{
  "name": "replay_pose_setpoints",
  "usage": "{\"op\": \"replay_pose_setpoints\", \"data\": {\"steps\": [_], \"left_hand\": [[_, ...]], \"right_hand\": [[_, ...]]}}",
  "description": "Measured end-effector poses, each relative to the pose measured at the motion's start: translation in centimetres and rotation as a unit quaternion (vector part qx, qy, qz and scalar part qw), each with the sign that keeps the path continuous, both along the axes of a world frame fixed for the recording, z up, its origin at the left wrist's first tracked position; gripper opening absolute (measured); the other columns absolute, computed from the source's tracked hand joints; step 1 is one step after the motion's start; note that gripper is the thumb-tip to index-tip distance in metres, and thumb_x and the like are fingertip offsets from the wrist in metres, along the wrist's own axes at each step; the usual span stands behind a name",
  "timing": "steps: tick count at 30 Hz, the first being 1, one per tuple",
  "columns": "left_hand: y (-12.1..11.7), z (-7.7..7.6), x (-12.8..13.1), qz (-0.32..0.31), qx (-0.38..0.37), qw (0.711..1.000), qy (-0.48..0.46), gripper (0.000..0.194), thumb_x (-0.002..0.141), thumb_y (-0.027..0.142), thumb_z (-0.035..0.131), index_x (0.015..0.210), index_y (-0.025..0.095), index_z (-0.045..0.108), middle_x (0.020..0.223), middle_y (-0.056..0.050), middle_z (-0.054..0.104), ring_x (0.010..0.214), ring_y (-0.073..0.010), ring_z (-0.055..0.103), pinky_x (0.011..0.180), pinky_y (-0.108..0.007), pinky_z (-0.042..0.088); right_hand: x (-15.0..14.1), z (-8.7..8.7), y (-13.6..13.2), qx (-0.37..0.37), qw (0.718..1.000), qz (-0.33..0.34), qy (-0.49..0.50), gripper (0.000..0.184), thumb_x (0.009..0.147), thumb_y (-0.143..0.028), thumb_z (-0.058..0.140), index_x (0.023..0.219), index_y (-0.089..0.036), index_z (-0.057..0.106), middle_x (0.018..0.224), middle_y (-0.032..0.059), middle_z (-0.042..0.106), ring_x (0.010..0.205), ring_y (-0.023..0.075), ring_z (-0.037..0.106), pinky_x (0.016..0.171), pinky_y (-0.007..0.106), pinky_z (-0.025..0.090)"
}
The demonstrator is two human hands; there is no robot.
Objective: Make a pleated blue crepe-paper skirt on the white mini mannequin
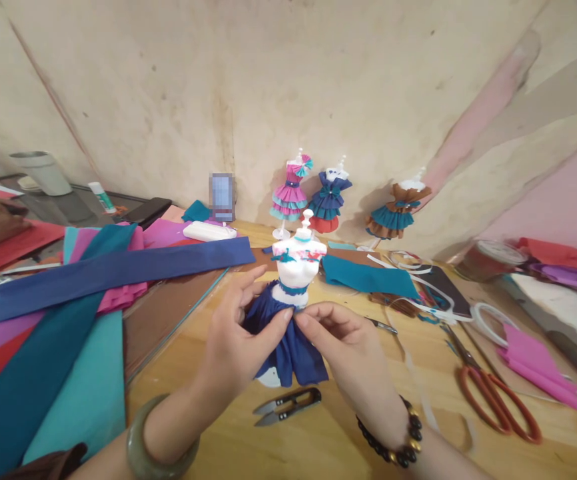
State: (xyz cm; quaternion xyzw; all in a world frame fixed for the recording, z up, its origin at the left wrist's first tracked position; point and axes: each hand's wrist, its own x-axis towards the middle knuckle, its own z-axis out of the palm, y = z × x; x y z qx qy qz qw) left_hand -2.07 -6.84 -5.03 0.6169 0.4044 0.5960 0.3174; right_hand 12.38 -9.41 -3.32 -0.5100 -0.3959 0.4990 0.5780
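A small white mannequin [299,263] stands on the wooden table [328,440] wearing a dark blue pleated skirt [291,350] and teal trim. My left hand [233,340] pinches the skirt at the waist from the left, thumb and fingers pressed together on the cloth. From the right, my right hand [343,340] pinches the same waistband. The fingertips of both hands nearly meet at the mannequin's waist. Black thread snips [288,405] lie on the table just in front of the skirt.
Three dressed mini mannequins [329,200] stand by the wall. Strips of blue, teal, pink and red cloth [68,313] cover the left. Orange-handled scissors [493,393], white ribbon [436,283], pink paper [533,363] and a teal cloth piece [368,277] lie at right.
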Motion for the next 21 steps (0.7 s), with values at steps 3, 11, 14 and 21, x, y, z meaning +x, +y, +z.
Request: {"op": "replay_pose_setpoints", "data": {"steps": [3, 11, 14, 21], "left_hand": [[-0.02, -0.04, -0.01, -0.019, -0.005, 1.000, -0.010, 0.051, 0.080, 0.023, 0.074, 0.127, 0.017, 0.056, 0.116, -0.012, 0.075, 0.102, -0.0208, 0.074, 0.092, -0.032, 0.059], [-0.38, 0.20, -0.18, -0.045, -0.039, 0.998, -0.021, 0.053, 0.081, 0.025, 0.073, 0.129, 0.017, 0.054, 0.117, -0.014, 0.074, 0.102, -0.0247, 0.073, 0.093, -0.038, 0.058], [-0.37, 0.19, -0.18, -0.051, -0.046, 0.997, -0.027, 0.052, 0.079, 0.025, 0.074, 0.127, 0.018, 0.055, 0.122, -0.015, 0.072, 0.107, -0.0263, 0.071, 0.096, -0.039, 0.056], [-0.28, 0.47, -0.13, -0.072, -0.066, 0.994, -0.050, 0.058, 0.075, 0.028, 0.079, 0.126, 0.017, 0.054, 0.114, -0.013, 0.073, 0.101, -0.0238, 0.072, 0.088, -0.034, 0.057]], "right_hand": [[-0.04, 0.18, 0.06, -0.003, 1.000, 0.000, 0.002, 0.029, 0.056, -0.041, 0.087, 0.060, -0.019, 0.069, 0.057, -0.0010, 0.067, 0.049, 0.0083, 0.055, 0.047, 0.020, 0.047], [0.11, 0.21, 0.06, -0.001, 0.999, -0.003, -0.034, 0.034, 0.060, -0.046, 0.084, 0.060, -0.019, 0.063, 0.054, -0.0023, 0.062, 0.047, 0.0087, 0.050, 0.042, 0.020, 0.043], [0.22, 0.34, 0.10, 0.014, 0.999, 0.003, -0.050, 0.038, 0.061, -0.048, 0.083, 0.059, -0.020, 0.059, 0.053, -0.0034, 0.059, 0.046, 0.0083, 0.048, 0.042, 0.020, 0.042], [0.26, 0.31, 0.15, 0.032, 0.996, 0.020, -0.077, 0.038, 0.064, -0.046, 0.082, 0.058, -0.020, 0.056, 0.053, -0.0044, 0.054, 0.046, 0.0079, 0.045, 0.044, 0.021, 0.039]]}}
